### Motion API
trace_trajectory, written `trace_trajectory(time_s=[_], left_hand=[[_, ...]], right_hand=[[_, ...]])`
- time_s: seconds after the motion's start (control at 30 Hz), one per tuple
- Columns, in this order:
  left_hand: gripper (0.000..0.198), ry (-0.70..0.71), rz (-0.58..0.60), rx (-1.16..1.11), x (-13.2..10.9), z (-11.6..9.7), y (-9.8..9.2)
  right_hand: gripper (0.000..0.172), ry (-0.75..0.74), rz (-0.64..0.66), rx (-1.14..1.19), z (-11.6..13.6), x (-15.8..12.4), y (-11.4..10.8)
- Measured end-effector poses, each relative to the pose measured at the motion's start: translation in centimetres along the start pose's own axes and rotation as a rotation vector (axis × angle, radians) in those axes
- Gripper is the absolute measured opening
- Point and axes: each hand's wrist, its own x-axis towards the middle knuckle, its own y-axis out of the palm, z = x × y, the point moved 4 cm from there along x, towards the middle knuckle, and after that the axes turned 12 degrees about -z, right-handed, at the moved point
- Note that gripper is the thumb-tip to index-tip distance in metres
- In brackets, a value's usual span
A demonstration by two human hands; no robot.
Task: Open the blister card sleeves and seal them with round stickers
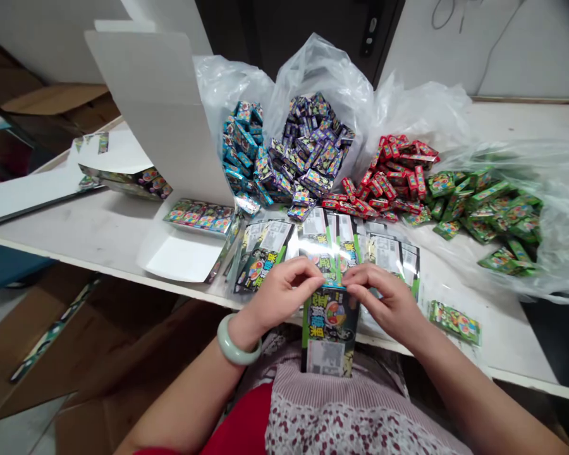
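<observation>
A black and green printed candy pouch (330,332) hangs over the front table edge, close to my body. My left hand (287,287), with a pale bangle on the wrist, pinches the left end of its top edge. At the right end of that edge, my right hand (382,296) pinches with thumb and fingertips. A thin blue strip shows between the two pinches; what it belongs to is unclear. Behind the hands lie more flat pouches (265,249) in overlapping stacks. Right of my right hand are small green candy packs (455,322).
Clear plastic bags along the back spill blue boxes (241,148), purple boxes (310,145), red boxes (393,180) and green boxes (497,208). On the left stands an open white carton (183,253) with a row of small packs inside. Cardboard boxes (137,347) lie below the table.
</observation>
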Motion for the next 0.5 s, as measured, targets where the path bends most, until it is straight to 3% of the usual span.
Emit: trace_trajectory(time_s=[0.13, 0.33, 0.5], left_hand=[[0.015, -0.042, 0.088, -0.058, -0.2, 0.3, -0.2], [0.014, -0.112, 0.008, -0.003, 0.4, 0.7, -0.5], [0.017, -0.082, 0.076, 0.034, 1.2, 0.2, 0.1]], right_hand=[[0.007, -0.018, -0.032, -0.014, -0.3, -1.1, -0.2], [0.007, 0.039, -0.130, -0.047, -0.5, -1.4, -0.2], [0.006, 0.047, -0.154, -0.035, -0.5, -1.6, -0.1]])
